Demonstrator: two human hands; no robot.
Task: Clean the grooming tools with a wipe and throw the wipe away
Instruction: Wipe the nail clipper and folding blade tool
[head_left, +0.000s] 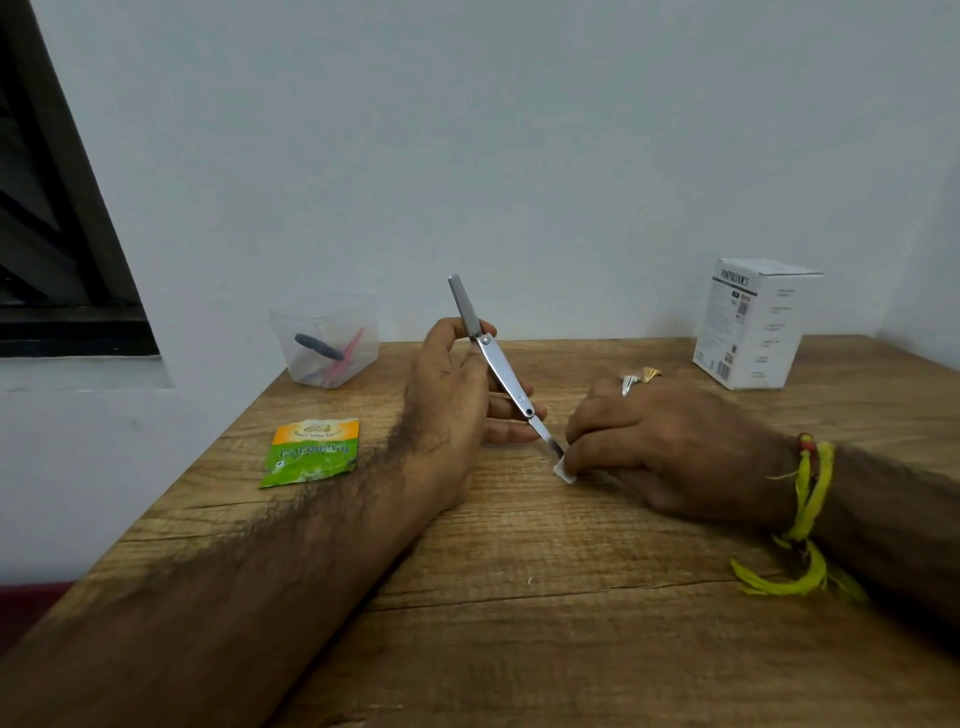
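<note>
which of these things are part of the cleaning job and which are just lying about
In use:
left hand holding the metal grooming tool
right hand pinching the white wipe
green wipe sachet
clear tub of tools

Lying about:
white carton
wooden table

Domestic room, most likely a home desk corner. Wood-grain laminate table (519, 597) pushed against plain, unadorned painted walls (467, 130). Dark-framed window (62, 234) with a low ledge at left. Clear plastic container (327, 340) holding small personal grooming items near the wall. Green and orange wipe sachet (311, 452) lying flat on the tabletop. White retail product box (753, 325) standing upright at the far right. No trade or laboratory fittings in view.
</note>
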